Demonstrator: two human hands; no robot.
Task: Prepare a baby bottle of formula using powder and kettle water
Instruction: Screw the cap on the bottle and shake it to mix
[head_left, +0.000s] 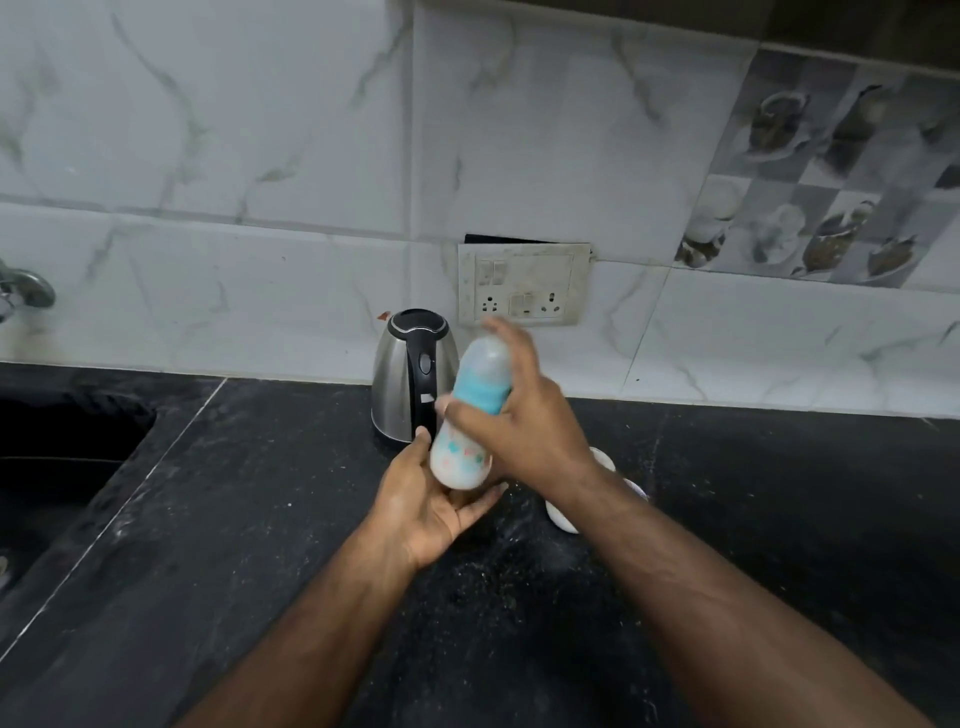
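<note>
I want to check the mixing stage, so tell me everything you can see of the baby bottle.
The baby bottle looks like translucent plastic: a pale body with small coloured prints, a blue collar and a clear cap over the top. It appears milky white inside. It is held tilted above the black counter, in front of the kettle, top leaning away towards the wall. The left hand cradles its base and the right hand grips it around the collar. It is slightly blurred.

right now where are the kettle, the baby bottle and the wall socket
kettle (397, 384): head view, on its steel side, left of the black handle
baby bottle (461, 460): head view, on the printed lower body, between both hands
wall socket (524, 283): head view, middle of the white plate
</note>
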